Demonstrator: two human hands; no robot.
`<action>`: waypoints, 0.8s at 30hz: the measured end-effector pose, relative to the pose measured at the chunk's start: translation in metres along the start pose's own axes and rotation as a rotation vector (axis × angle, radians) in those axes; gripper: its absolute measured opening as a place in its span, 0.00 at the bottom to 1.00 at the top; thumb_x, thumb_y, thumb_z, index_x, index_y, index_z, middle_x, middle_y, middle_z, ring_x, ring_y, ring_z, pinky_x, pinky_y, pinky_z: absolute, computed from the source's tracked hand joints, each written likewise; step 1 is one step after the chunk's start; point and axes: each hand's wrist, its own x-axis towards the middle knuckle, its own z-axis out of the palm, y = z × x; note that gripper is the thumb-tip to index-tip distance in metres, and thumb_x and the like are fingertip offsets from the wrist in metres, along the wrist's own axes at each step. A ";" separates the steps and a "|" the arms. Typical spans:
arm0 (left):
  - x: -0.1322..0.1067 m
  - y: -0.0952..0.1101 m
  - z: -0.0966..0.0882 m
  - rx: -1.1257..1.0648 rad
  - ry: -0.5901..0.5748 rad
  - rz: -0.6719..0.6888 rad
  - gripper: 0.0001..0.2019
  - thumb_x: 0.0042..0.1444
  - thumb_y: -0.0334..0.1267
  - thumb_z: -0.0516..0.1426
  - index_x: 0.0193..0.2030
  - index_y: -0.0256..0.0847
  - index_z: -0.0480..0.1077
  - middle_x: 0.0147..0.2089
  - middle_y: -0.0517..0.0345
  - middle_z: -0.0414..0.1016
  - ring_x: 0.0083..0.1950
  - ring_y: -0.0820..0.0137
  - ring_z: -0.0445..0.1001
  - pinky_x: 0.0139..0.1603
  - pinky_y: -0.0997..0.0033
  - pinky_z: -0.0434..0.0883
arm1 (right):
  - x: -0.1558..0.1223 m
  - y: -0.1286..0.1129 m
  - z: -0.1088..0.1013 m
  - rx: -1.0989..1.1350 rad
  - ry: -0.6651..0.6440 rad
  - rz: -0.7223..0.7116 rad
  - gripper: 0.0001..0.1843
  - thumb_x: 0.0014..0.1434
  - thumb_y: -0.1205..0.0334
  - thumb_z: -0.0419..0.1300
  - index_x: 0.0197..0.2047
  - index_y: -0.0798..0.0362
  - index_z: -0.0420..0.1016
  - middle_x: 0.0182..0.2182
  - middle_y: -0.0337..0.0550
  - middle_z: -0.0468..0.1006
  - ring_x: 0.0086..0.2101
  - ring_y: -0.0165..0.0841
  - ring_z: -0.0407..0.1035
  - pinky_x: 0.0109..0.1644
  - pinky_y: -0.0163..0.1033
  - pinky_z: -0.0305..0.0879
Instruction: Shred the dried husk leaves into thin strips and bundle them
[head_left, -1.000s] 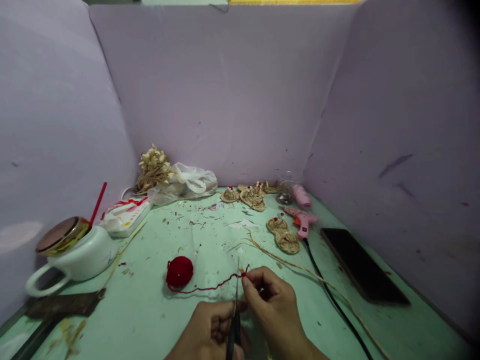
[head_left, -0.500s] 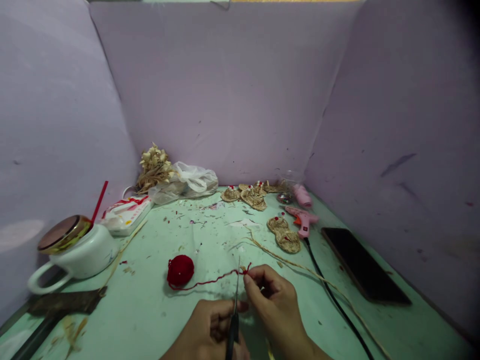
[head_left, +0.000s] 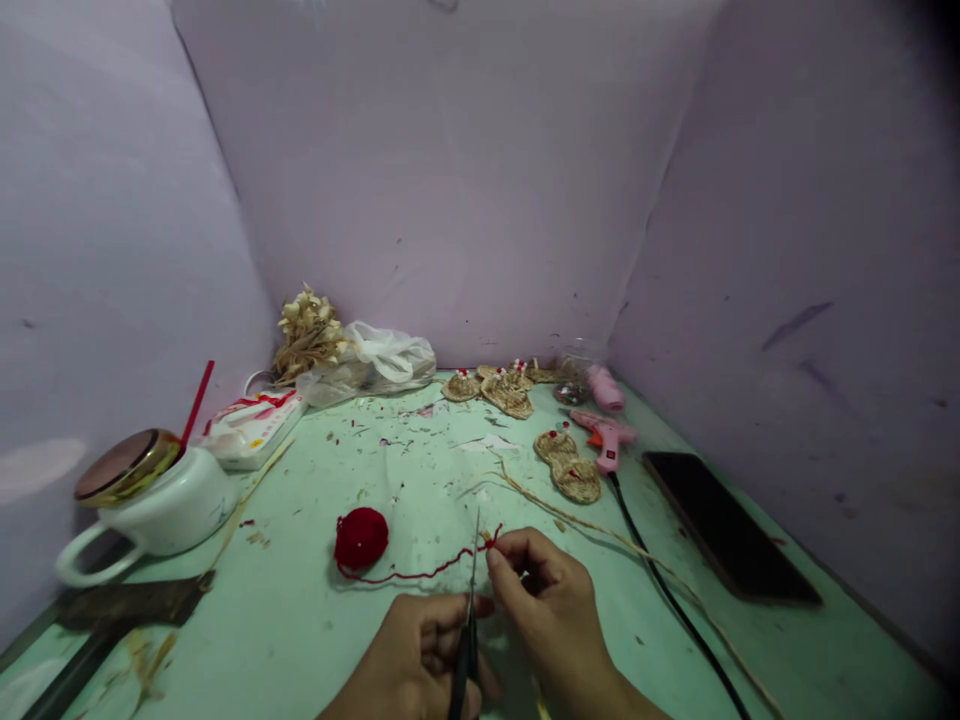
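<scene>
My left hand (head_left: 420,660) is closed round a pair of dark scissors (head_left: 469,620), their blades pointing up and away at the bottom centre. My right hand (head_left: 547,605) pinches the end of a red yarn strand (head_left: 420,573) just right of the blade tips. The strand runs left across the green table to a small red yarn ball (head_left: 361,538). The blades stand right beside the yarn near my right fingertips; whether they touch it I cannot tell.
A white lidded mug with a red straw (head_left: 146,495) stands at left. A pink glue gun (head_left: 606,437) with a black cord (head_left: 667,610), woven straw pieces (head_left: 568,468), a dark phone (head_left: 724,540), a plastic bag (head_left: 379,362) and dried flowers (head_left: 307,330) lie farther back. Lilac panels wall the table.
Both hands stay nearly in place; the yarn strand sags slightly lower between the ball and my right fingers. The camera tilts a little.
</scene>
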 end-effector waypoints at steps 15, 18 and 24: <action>-0.034 0.061 -0.062 1.345 1.089 -0.103 0.28 0.47 0.51 0.53 0.54 0.41 0.64 0.43 0.45 0.73 0.43 0.52 0.70 0.39 0.58 0.62 | 0.006 0.010 0.000 0.007 0.090 0.044 0.13 0.46 0.53 0.61 0.23 0.55 0.69 0.16 0.35 0.64 0.19 0.26 0.55 0.21 0.31 0.52; -0.028 0.054 -0.064 1.283 0.850 -0.150 0.33 0.45 0.53 0.54 0.56 0.38 0.61 0.48 0.42 0.70 0.45 0.51 0.70 0.43 0.56 0.64 | 0.004 0.010 0.003 0.010 0.118 0.037 0.14 0.45 0.52 0.61 0.23 0.55 0.70 0.16 0.35 0.63 0.18 0.26 0.55 0.21 0.32 0.52; -0.008 0.018 -0.053 1.240 0.622 0.166 0.31 0.41 0.32 0.55 0.57 0.43 0.60 0.60 0.47 0.57 0.54 0.58 0.63 0.51 0.62 0.64 | 0.005 0.011 0.003 -0.094 0.160 0.002 0.14 0.44 0.49 0.60 0.22 0.52 0.71 0.16 0.37 0.67 0.18 0.27 0.57 0.21 0.32 0.53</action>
